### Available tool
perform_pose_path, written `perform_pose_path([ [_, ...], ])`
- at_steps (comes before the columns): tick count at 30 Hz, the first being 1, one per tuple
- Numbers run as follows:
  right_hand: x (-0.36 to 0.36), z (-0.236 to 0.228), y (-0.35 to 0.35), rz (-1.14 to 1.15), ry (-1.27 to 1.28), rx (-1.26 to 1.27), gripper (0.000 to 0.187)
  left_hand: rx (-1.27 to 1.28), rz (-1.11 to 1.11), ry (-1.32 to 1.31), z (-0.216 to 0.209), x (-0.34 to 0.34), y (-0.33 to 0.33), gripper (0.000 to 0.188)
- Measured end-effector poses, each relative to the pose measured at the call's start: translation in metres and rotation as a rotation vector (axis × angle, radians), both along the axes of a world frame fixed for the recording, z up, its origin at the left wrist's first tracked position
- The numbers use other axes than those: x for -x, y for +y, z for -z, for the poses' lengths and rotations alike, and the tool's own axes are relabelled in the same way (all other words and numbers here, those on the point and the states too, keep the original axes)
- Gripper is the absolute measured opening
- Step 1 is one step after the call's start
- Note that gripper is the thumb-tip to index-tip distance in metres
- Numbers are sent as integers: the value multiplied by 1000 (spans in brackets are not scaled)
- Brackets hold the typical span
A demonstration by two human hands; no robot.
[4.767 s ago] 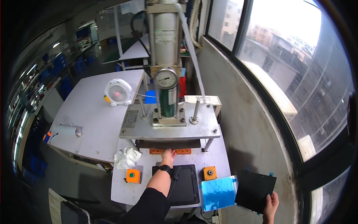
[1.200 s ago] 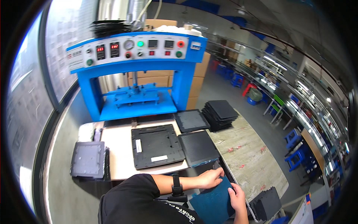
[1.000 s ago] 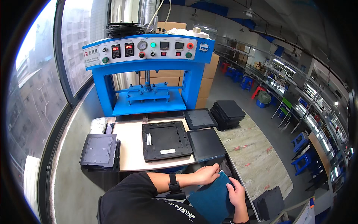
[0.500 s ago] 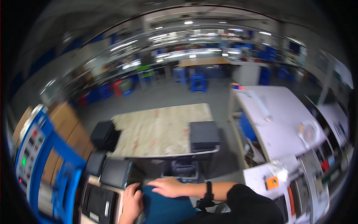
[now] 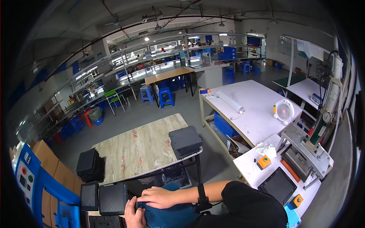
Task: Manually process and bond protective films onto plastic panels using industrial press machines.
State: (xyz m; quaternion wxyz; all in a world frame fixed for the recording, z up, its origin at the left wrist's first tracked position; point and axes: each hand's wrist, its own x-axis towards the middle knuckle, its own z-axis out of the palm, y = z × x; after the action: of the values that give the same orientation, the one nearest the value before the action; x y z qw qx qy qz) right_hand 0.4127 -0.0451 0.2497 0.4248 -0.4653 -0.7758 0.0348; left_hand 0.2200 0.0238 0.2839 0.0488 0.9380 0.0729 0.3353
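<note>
A blue ribbed sheet [image 5: 173,217] lies in front of me at the lower edge, partly under my right forearm. My left hand [image 5: 135,216] is at its left edge, with bent fingers and the thumb closed on that edge. Across its upper left corner reaches my right hand [image 5: 159,197], fingers together and curled over the edge, the fingertips close to my left hand. What lies beneath the fingers is hidden. Just left of my hands sits a black ribbed rectangular panel [image 5: 112,199], beside a smaller black panel [image 5: 89,195].
Ahead stands a wood-patterned table [image 5: 140,142] with black panel stacks [image 5: 90,165] [image 5: 185,140] at both ends. A blue machine [image 5: 57,190] with buttons and cartons [image 5: 49,157] are at left. At right are a white table [image 5: 247,102], a fan [image 5: 283,111] and a press [image 5: 310,150].
My view has turned to the right, bringing the press and fan fully into sight. Both hands stay together at the blue sheet's edge, my right fingertips nearer my left hand.
</note>
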Motion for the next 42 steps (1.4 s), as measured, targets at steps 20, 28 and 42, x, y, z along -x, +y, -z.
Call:
perform_pose_path([
  [20,56,-7,16,-61,178,228,11,270,81,-192,25,43,6,9],
  [28,65,-2,4,-66,-259,-325,17,49,-12,91,7,47,4,42],
  [42,29,-7,-4,-147,-111,-225,10,243,64,82,-1,35,-4,42],
])
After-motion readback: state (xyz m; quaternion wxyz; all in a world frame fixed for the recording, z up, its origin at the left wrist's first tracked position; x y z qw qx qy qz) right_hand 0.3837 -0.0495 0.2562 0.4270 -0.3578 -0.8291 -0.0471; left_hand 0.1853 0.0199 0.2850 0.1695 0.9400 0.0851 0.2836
